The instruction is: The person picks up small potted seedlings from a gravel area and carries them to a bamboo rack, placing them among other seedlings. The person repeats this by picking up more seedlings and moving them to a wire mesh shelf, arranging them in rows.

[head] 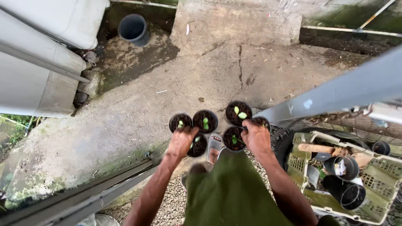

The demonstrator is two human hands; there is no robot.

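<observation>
Cracked concrete floor (217,71) below. Left hand (181,142) and right hand (256,137) each clamped on three small black plastic seedling pots (205,121); 6 o'clock pots liable to slip from crowded grip.

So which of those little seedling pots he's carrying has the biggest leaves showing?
The pot at the top of the right hand's cluster, farthest from the body. It shows two broad pale-green leaves; the seedlings in the other pots look smaller.
</observation>
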